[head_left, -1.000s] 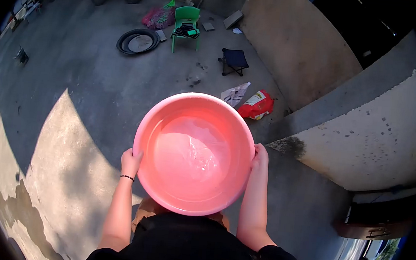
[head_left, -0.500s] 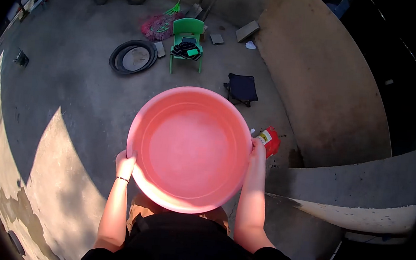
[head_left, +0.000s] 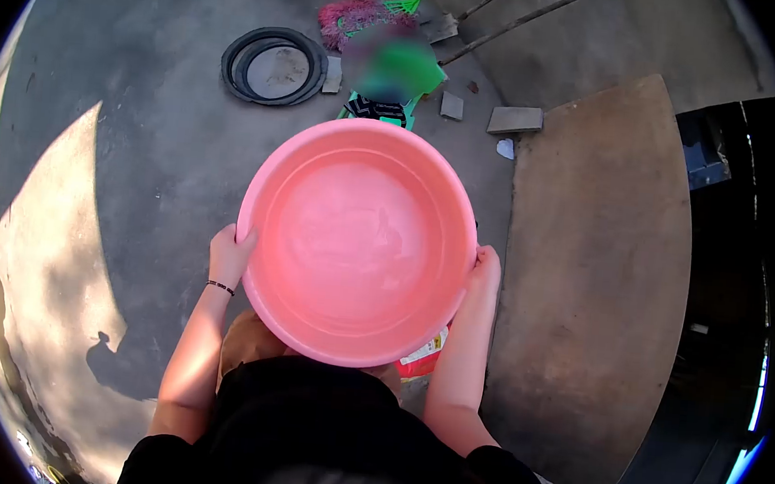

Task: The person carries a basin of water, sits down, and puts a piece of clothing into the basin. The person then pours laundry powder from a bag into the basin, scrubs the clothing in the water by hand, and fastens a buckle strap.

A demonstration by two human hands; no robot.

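A large round pink basin [head_left: 352, 230] is held out in front of my body, its open top facing up at me. A thin sheen, perhaps a little water, shows on its bottom. My left hand [head_left: 230, 255] grips the left rim, thumb on the inner side, with a dark bracelet at the wrist. On the opposite side, my right hand [head_left: 486, 266] is closed round the right rim; most of its fingers are hidden behind the basin. Partly covered by the basin's lower right edge is a red packet [head_left: 422, 361] with a white and yellow label.
Beyond the basin stands a green chair [head_left: 426, 81], partly blurred, with a dark striped cloth [head_left: 375, 110] on it. Black tyres [head_left: 230, 64] lie to its left. A green rake [head_left: 404, 5] and a pink bristly heap [head_left: 350, 19] are behind. A tan panel [head_left: 593, 285] runs along the right.
I have moved forward and turned somewhat, still holding the basin by both rims. The chair is nearer, the folding stool is now hidden behind the basin, and the red packet shows lower.
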